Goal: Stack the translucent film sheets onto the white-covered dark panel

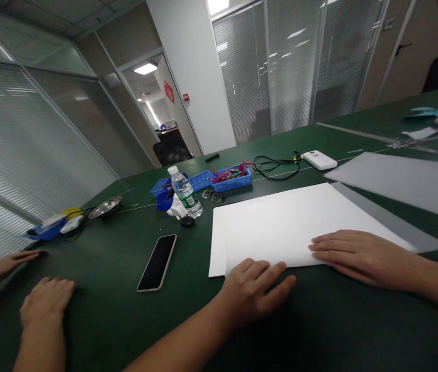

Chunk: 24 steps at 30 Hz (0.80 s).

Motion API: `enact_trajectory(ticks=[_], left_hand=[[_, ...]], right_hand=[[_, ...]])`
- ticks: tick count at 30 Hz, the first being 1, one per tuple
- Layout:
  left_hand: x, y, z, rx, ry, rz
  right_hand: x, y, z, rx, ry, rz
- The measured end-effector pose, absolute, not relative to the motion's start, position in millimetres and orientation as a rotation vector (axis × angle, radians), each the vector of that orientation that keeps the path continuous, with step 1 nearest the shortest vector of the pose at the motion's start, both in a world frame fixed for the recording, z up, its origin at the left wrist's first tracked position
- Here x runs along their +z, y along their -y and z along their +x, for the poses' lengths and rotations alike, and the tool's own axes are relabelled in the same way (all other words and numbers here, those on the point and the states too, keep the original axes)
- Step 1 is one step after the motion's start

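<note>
My left grip [255, 289] sits at the near edge of the white sheet [276, 222], fingers loosely bent and spread, closed on nothing, with some fingertips at the paper. My right grip [358, 256] lies flat and open, palm down, across the sheet's near right part. The sheet is in front of me on the green surface [106, 320], a second white layer [217, 243] showing along its left side and a greyish sheet [381, 214] reaching out beyond its right. To its left lie a dark-screened phone [157, 263] and, farther off, a water bottle [187, 199] standing beside a small black object [187, 221]. Another person's hands [48, 299] rest at the far left, well apart from my paper.
</note>
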<state>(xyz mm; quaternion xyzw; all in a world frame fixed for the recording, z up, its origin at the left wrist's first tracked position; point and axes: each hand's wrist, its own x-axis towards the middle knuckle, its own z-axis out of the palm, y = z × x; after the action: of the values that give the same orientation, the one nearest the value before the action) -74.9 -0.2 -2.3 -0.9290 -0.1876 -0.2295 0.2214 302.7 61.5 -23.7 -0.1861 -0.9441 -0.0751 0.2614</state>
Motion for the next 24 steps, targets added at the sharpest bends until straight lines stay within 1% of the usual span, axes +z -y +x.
enact_trajectory(ticks=[4,9,14,21,24], left_hand=[[-0.9,0.1,-75.9,-0.729,0.572,-2.525],[1.5,1.0,-77.7,-0.675,0.653,-2.527],[2.5,2.0,-75.4,-0.763,0.734,-2.491],[0.4,0.9,-75.1,-0.637,0.878,-2.46],[0.2,-0.2,-75.5,-0.644,0.891,-2.458]], right_hand=[[-22.8,-62.4,307.1,-0.216,2.554,-0.525],[-19.8,-65.6,310.6,-0.225,2.536,-0.541],[-19.8,-66.3,312.0,-0.227,2.529,-0.586],[-23.2,-66.9,311.2,-0.149,2.541,-0.59],[-23.4,-66.8,310.3,-0.115,2.552,-0.584]])
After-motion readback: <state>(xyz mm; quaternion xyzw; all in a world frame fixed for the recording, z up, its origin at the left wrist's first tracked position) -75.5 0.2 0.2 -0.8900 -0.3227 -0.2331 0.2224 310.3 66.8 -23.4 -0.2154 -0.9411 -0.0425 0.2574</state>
